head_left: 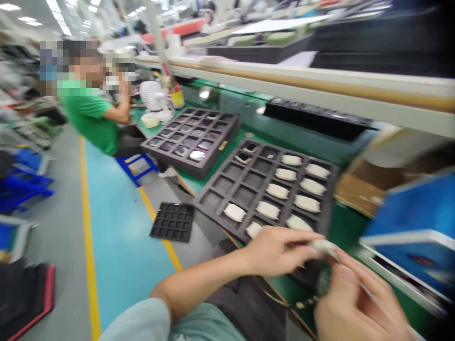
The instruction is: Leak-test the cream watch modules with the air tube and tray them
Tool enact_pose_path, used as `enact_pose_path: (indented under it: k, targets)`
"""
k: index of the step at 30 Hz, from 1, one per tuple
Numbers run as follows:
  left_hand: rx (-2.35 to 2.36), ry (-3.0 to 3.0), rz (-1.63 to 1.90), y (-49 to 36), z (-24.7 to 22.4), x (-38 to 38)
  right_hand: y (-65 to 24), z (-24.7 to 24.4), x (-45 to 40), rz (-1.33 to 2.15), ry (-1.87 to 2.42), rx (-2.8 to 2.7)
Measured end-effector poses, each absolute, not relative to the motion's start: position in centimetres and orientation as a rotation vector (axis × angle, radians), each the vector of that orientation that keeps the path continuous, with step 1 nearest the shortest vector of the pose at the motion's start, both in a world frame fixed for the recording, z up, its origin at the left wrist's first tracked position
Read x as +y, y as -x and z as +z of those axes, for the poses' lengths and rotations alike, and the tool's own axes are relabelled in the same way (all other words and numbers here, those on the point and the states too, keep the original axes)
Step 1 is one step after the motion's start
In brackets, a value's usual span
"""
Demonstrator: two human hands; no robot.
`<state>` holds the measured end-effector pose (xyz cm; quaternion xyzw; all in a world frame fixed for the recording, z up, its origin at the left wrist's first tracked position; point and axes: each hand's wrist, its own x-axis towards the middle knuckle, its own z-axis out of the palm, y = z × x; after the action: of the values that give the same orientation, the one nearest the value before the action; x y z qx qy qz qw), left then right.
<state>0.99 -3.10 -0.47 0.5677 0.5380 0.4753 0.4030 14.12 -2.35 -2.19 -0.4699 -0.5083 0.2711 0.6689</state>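
Note:
My left hand (277,250) reaches in from the left, its thumb and fingers closed on a small off-white piece (323,246). On the other side of that piece is my right hand (359,298), with fingers pinched against it; motion blur hides the exact grip. Just beyond my hands lies a dark grey compartment tray (227,166). Several off-white, rounded pieces with small corner tabs (278,191) sit in its right-hand compartments. Two black-faced pieces (243,157) rest at its far left corner, and other compartments on the left hold nothing.
A second grey tray (199,168) with glossy pieces stands farther along the green bench (256,137). Blue bins (415,227) are at the right, under a shelf edge (320,90). A person in a green shirt (87,111) sits beyond. A black tray (173,221) is lower left.

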Motion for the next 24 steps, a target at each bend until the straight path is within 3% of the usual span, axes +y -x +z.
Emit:
enact_pose_path:
  k: [24]
  targets:
    - [1.529, -1.607, 1.245, -0.2, 0.5, -0.7, -13.7, -2.9, 0.1, 0.533, 0.853, -1.269]
